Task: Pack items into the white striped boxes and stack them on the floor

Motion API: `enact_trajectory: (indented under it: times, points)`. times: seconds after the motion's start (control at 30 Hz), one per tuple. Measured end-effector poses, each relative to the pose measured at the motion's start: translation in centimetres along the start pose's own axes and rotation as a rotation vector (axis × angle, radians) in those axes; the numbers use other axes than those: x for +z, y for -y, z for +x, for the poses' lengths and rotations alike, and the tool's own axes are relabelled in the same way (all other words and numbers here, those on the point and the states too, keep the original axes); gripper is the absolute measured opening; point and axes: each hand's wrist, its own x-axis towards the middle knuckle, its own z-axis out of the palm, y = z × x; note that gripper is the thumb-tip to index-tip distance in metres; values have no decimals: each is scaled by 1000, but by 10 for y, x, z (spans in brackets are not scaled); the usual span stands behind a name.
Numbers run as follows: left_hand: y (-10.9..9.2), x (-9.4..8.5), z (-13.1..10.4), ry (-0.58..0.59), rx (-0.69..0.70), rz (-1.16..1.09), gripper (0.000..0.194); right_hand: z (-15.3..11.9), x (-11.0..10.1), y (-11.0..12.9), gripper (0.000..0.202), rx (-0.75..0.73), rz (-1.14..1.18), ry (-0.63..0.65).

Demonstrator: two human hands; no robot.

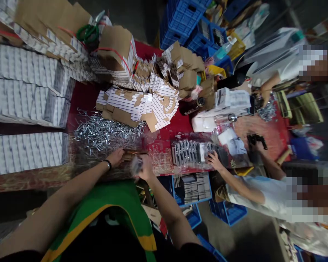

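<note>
Right by the near edge of the desk (160,137), left of its middle, I have the left hand (116,157) pinching the left end of a brown bar (130,154), and the right hand (147,169) grasping a blurred grey piece (136,166). Here's the relation that counts: the bar lies between my two hands, long axis running left to right along that near edge, the left hand the nearer, right on its end; the grey piece sits on the near side of the bar's right half. Beyond, toward the far edge, a heap of metal pins (106,133), and past it striped cards (125,106). Now the trouble: smear swallows the grey piece's outline, so I can't tell whether it touches the bar. The right fingertips are lost there too, and the left fingers cover the bar's end.
</note>
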Motion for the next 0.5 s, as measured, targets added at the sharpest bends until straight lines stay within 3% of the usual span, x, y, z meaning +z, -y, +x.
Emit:
enact_trajectory:
  times: [0.1,0.17,0.2,0.3,0.37,0.5]
  points:
    - [17,-14,-35,-65,-39,-35,52,23,5,3,33,-10,-274,-34]
    - [24,-22,-47,-81,-59,-110,62,36,2,-5,15,40,-259,-97]
    - [26,-24,-48,-74,-72,-151,66,43,2,-11,15,86,-171,-116]
    - [25,-22,-33,-73,-168,-231,83,63,5,-26,33,203,40,-62]
    - [21,-18,-22,-86,-203,-200,85,74,8,-31,46,188,40,18]
    - [17,-18,-23,-19,-59,-51,56,71,-2,-31,71,36,-47,228]
